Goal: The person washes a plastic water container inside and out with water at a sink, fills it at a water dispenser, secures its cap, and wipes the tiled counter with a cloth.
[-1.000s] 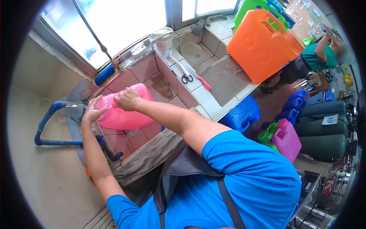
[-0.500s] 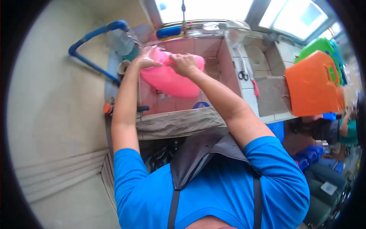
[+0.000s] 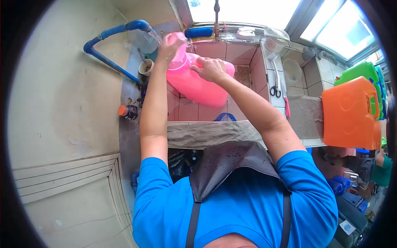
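A pink jug (image 3: 198,87) lies tilted over the pink-tiled basin (image 3: 188,110), its neck toward the upper left. My left hand (image 3: 170,46) is closed round a pink cap-like piece (image 3: 178,44) at the jug's mouth. Whether that piece touches the neck I cannot tell. My right hand (image 3: 211,69) grips the jug's handle on its upper side. Water runs from the end of the blue pipe (image 3: 138,25) just beside my left hand.
An orange jug (image 3: 349,111) and a green jug (image 3: 359,72) stand on the right. Scissors (image 3: 275,91) and a grey cloth (image 3: 304,115) lie on the tiled ledge. An orange-capped bottle (image 3: 131,112) sits left of the basin. Another person (image 3: 382,165) is at the far right.
The view has swung, so the basin appears further right. My left hand has moved up with the pink piece, and the jug's round neck now shows. My right hand stays on the jug.
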A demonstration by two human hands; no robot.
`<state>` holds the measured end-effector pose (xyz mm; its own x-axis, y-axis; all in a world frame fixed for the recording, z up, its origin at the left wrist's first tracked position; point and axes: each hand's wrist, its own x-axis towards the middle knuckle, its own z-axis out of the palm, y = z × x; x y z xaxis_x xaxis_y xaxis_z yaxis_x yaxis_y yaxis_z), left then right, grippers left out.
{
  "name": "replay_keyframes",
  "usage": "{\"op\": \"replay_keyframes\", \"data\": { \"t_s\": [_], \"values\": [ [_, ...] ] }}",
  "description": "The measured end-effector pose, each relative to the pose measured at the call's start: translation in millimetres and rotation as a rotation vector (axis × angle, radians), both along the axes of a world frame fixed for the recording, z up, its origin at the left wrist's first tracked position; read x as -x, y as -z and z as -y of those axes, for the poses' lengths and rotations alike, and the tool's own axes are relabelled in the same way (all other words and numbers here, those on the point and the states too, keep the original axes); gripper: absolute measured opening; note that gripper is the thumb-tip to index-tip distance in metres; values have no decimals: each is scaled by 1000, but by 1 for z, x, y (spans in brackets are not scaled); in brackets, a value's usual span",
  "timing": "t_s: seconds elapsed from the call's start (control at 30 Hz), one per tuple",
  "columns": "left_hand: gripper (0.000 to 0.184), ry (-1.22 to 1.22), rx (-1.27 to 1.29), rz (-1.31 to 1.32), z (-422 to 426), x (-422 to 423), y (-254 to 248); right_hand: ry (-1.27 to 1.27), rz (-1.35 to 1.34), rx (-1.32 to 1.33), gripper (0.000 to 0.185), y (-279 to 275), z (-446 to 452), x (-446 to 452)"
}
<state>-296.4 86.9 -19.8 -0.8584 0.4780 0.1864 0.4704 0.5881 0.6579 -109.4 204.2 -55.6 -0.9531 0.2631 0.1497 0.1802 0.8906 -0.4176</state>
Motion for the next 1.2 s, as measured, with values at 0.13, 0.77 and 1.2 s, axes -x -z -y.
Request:
{"op": "replay_keyframes", "data": {
  "t_s": [0.13,0.77,1.2],
  "values": [
    [52,113,-1005,845,19,-45,-21,149,-285,190,58,2,2,29],
    [58,91,-70,-408,30,-41,12,-65,-583,-197,50,-51,-16,5],
    [67,86,362,-486,10,-15,50,983,79,302,44,35,-265,-346]
  ]
}}
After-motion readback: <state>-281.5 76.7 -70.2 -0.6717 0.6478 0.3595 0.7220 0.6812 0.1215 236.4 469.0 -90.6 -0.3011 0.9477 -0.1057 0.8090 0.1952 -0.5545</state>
